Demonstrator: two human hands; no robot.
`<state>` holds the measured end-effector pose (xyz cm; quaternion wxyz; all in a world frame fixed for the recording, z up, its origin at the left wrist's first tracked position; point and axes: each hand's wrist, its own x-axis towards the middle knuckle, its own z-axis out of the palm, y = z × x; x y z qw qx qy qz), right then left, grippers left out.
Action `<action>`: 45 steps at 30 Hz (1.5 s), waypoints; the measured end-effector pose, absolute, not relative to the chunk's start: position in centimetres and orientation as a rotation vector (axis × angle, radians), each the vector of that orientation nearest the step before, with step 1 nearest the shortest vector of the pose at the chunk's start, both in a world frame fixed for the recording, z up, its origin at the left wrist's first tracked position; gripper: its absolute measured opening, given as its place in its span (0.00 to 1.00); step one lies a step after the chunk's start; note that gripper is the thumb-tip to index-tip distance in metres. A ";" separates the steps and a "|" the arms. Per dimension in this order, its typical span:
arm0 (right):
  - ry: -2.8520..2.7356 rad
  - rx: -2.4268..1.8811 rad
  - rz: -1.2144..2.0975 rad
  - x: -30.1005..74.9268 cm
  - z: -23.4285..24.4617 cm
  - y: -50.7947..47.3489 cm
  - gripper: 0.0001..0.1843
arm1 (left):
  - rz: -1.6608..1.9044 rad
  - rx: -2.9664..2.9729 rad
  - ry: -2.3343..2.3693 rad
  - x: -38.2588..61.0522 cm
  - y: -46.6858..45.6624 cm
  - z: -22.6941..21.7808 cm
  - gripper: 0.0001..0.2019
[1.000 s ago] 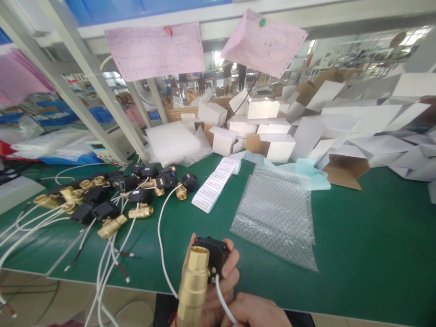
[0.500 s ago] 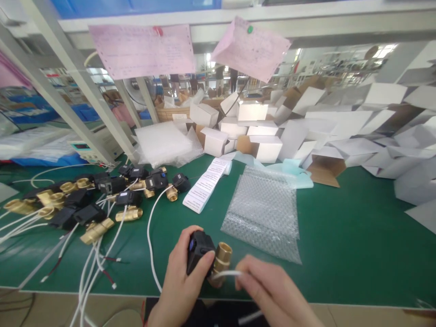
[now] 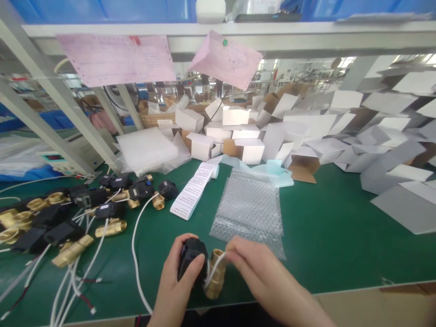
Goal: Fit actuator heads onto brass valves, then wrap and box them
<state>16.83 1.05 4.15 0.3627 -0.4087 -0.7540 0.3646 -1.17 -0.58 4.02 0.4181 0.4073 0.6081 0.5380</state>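
Near the front edge of the table, my left hand (image 3: 179, 277) is wrapped round the black housing of a motorized valve (image 3: 193, 255). Its brass body (image 3: 218, 278) stands to the right of the housing. My right hand (image 3: 254, 265) pinches the valve's white cable (image 3: 214, 269), which runs up across the brass from low between the two parts. The cable's far end is hidden behind that hand. Just beyond my hands lies a bubble-wrap bag (image 3: 248, 209). Left of the bag is a strip of printed labels (image 3: 192, 193).
Several more black-and-brass valves (image 3: 111, 210) with white cables crowd the left of the green table (image 3: 323, 240). White cardboard boxes (image 3: 250, 150) are heaped along the back and right. A stack of white foam sheets (image 3: 146, 147) lies beside a shelf post (image 3: 78, 104).
My right hand has raised the cable, which now slants up across the brass body instead of lying nearly level. My left hand keeps its hold on the housing. The view has shifted right.
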 end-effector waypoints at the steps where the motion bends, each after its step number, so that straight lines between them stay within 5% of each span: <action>1: -1.909 -1.045 0.929 17.1 4.5 1.9 0.15 | 1.306 0.861 1.428 -0.9 -0.9 4.1 0.22; 6: -2.114 -0.949 0.774 14.3 -0.6 0.8 0.17 | 1.307 0.200 1.165 -0.8 -0.6 3.9 0.28; 12: -2.261 -0.991 0.382 14.0 -2.5 -2.0 0.11 | 1.426 0.584 1.461 -0.7 0.6 1.9 0.29; 21: -1.379 -0.933 0.954 12.9 -1.2 -0.8 0.06 | 1.382 0.657 1.446 0.5 0.0 0.4 0.30; 29: -1.047 -0.913 1.258 13.0 -1.9 -0.2 0.14 | 1.454 0.685 1.489 0.6 -0.6 -0.9 0.26; 38: -1.037 -0.940 1.217 13.0 -2.1 -0.5 0.20 | 1.501 0.674 1.490 0.9 -0.5 -0.6 0.23; 45: -1.096 -0.970 1.195 12.6 -0.4 -0.4 0.15 | 1.448 0.661 1.474 0.6 -0.6 -0.7 0.26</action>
